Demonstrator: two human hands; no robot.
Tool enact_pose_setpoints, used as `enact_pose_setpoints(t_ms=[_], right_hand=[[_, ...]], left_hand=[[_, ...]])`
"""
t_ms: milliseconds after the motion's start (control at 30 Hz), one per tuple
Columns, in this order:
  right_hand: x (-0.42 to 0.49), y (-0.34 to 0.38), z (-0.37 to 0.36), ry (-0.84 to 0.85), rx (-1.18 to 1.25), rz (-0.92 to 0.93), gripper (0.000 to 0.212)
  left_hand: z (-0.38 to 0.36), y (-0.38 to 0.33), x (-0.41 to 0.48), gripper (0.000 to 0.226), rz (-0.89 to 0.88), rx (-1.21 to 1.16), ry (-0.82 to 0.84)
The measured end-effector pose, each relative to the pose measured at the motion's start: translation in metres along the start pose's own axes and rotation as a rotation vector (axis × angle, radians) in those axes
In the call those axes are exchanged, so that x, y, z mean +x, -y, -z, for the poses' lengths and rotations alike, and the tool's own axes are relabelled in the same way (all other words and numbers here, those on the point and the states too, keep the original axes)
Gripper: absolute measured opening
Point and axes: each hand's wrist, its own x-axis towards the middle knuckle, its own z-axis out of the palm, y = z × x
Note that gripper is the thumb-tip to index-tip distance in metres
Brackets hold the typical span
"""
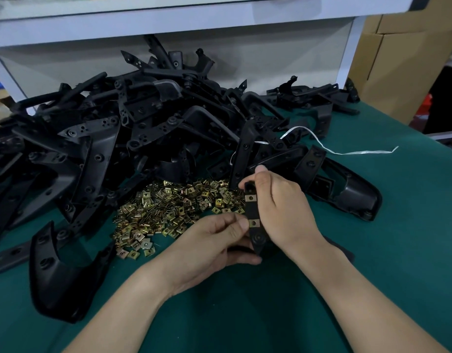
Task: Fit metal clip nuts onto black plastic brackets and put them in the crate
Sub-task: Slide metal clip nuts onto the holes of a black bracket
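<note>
Nearest me, above the front edge of the green table [372, 276], both my hands are clamped on one black plastic bracket [256, 238]. My left hand [214, 243] pinches the lower clip nut [254, 222] between thumb and forefinger, with its other fingers curled under the strip. My right hand [283, 207] grips the bracket from its right side. The upper clip nut [250, 198] sits seated further along the same strip.

The strip's long axis runs away from me. Its rounded end points back at my chest, its far end points at the heaps, and the face with the nuts is turned up and a little left.

I judge the bracket light and stiff, best held by the strip's edges so the slots stay free. The nuts look like small, springy plated steel, likely slick and sharp-edged. I would pinch each flat side and slide it on square.

Just beyond my left hand lies the loose pile of clip nuts [168, 212], mid-table. A single curved bracket [54, 284] rests at the left front edge.

Further back, the heap of brackets [143, 123] fills the far side, with a white strap [347, 150] trailing out towards the right edge. Cardboard boxes [398, 59] stand past the far right corner. I can see no crate.
</note>
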Motion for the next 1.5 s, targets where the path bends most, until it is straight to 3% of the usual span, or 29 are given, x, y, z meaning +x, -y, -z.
enact_pose_setpoints(t_ms=[133, 400, 600, 1100, 1500], right_hand=[[0.001, -0.002, 0.003, -0.053, 0.013, -0.008, 0.06], [0.0, 0.004, 0.003, -0.056, -0.074, 0.048, 0.071], [-0.004, 0.01, 0.003, -0.088, -0.102, 0.072, 0.061], [-0.011, 0.015, -0.003, -0.258, -0.136, 0.124, 0.063], [-0.002, 0.005, -0.006, -0.167, -0.082, 0.025, 0.058]], left_hand=[[-0.001, -0.001, -0.001, 0.029, -0.001, -0.006, 0.026], [0.0, -0.002, 0.0, 0.04, -0.003, -0.048, 0.049], [-0.001, 0.0, -0.001, 0.043, -0.019, -0.006, 0.057], [-0.006, 0.002, -0.001, 0.04, -0.026, 0.13, 0.047], [-0.005, -0.006, -0.002, 0.043, 0.027, -0.055, -0.005]])
